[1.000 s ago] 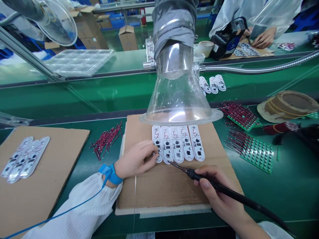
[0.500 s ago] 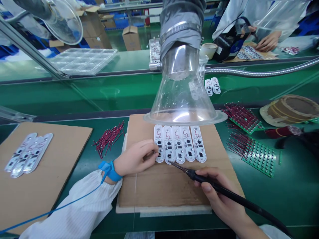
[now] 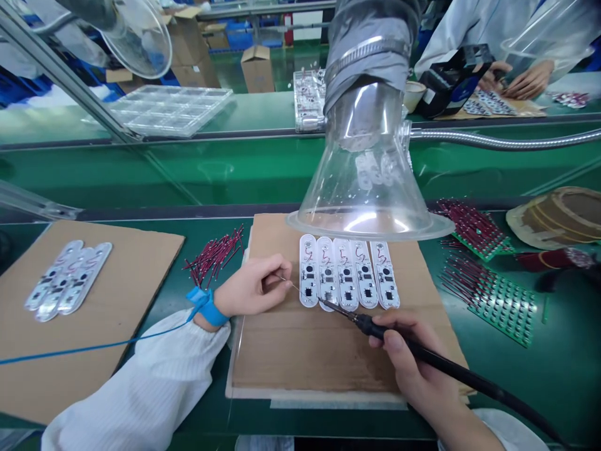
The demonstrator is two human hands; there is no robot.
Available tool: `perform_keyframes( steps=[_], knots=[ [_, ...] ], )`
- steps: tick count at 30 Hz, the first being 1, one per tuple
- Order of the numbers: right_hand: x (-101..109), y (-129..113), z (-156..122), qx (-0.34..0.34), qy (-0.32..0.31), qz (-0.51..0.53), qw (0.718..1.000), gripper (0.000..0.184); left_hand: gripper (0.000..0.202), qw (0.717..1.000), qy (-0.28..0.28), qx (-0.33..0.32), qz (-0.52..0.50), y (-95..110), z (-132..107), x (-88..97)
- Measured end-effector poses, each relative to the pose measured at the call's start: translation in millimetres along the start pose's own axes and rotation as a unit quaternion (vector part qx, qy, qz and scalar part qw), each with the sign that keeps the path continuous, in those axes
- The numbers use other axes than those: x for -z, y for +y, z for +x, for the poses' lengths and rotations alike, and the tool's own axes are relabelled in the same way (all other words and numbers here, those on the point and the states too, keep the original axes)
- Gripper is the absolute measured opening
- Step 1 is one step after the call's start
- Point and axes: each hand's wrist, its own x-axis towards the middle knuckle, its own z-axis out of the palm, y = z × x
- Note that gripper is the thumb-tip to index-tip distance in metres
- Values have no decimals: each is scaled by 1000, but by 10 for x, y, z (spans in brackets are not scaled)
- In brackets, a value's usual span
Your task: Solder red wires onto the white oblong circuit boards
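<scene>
Green workbench runs beneath your cardboard sheet, where five white circuit boards lie side by side. Your right hand grasps a soldering iron, its tip just at the boards' lower edge; your left hand pinches a thin wire beside them.

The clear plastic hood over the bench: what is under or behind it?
Through the clear hood, white circuit boards show, lying on the green bench behind it. Glare along the rim hides whatever lies directly beneath, on the cardboard sheet.
</scene>
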Motion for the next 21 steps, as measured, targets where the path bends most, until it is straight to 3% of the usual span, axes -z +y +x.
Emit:
perform_keyframes(
  steps=[21],
  knots=[
    [6, 37, 4, -12, -28, -24, 999, 10, 9, 999, -8, -17, 40, 21, 14, -19]
  ],
)
